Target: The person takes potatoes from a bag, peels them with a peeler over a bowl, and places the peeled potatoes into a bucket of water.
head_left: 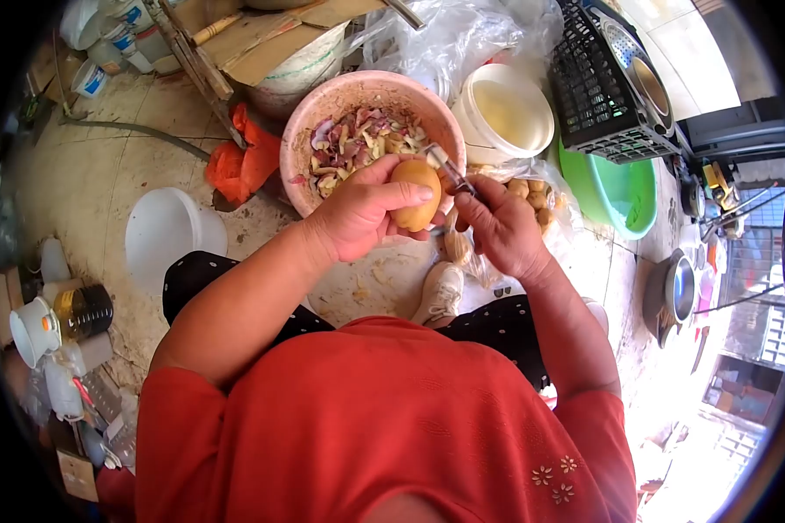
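Note:
My left hand is closed around a yellow-brown potato, which it holds above the near rim of a pink basin. In my right hand is a peeler with a dark handle; its metal head is close to the potato's upper right side. I cannot tell whether the blade touches the skin. Purple and pale peelings lie heaped inside the basin. Beside my right hand, several more potatoes sit in a clear plastic bag, partly hidden by that hand.
A white bucket with cloudy liquid stands right of the basin, near a black crate and a green tub. An empty-looking white bucket is at left. A red plastic bag lies by the basin. My shoe is below.

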Motion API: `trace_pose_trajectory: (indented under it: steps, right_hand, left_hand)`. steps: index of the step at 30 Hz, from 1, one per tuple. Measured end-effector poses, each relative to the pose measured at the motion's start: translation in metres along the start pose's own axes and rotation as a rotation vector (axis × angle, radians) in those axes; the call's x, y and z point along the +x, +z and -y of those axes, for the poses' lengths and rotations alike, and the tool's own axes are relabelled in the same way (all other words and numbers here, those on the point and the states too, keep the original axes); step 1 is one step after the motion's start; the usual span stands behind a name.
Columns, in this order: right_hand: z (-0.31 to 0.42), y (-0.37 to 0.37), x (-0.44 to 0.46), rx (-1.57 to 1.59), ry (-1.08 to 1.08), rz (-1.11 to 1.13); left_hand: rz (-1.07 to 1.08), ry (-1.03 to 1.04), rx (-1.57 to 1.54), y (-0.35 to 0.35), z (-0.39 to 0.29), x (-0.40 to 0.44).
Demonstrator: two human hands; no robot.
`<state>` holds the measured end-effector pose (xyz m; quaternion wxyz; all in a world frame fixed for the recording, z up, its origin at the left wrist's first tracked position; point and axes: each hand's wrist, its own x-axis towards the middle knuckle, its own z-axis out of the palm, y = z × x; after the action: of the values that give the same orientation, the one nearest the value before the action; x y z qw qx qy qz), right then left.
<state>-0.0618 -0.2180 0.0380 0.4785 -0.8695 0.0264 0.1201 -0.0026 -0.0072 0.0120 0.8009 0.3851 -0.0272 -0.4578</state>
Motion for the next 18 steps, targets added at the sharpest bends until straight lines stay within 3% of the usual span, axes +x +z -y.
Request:
trace_pose_trajectory:
  steps: [2, 6, 10, 15, 17, 18]
  right_hand:
    - [0.004, 0.012, -0.007, -0.231, -0.096, -0.021]
    - [0.003, 0.033, -0.009, -0.272, -0.242, -0.029]
    - [-0.001, 0.04, -0.007, -0.394, -0.251, -0.04]
    - [-0.018, 0.037, 0.011, -0.391, -0.177, -0.029]
    - [-0.038, 0.03, 0.031, -0.46, 0.091, 0.056]
    - [-0.058, 0.024, 0.038, -0.484, 0.113, 0.063]
  left_hand:
    - [-0.08, 0.009, 0.065, -0.002, -0.005, -0.007]
    - [-0.18, 0.041, 0.155, -0.012, -0.001, -0.014]
    - [-0.193, -0.018, 0.258, -0.014, 0.0, -0.016]
    - [-0.148, -0.074, 0.299, -0.021, 0.007, -0.015]
    - [-0.097, -0.067, 0.347, -0.011, 0.005, -0.02]
    - [-0.092, -0.084, 0.361, -0.008, 0.005, -0.021]
